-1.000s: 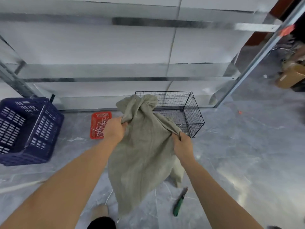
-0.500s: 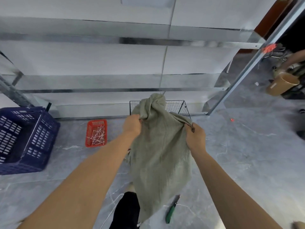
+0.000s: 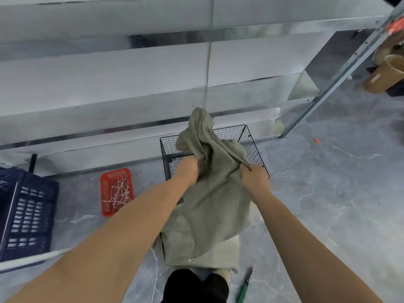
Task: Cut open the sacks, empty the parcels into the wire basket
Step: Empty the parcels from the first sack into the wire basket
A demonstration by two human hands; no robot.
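Note:
A grey-green woven sack hangs limp in front of me, held up by both hands. My left hand grips a bunch of its cloth on the left, and my right hand pinches its edge on the right. One corner of the sack sticks up above the hands. Behind it on the floor stands the black wire basket, mostly hidden by the cloth; what lies inside cannot be seen. Another flat sack lies on the floor under the hanging one.
A green-handled knife lies on the grey floor at lower right. A small red tray with white cable ties and a dark blue crate stand at left. Metal shelving runs behind. A cardboard box is at far right.
Both hands have carried the sack forward and up, so it now hangs over the wire basket's near side. The view has tilted down.

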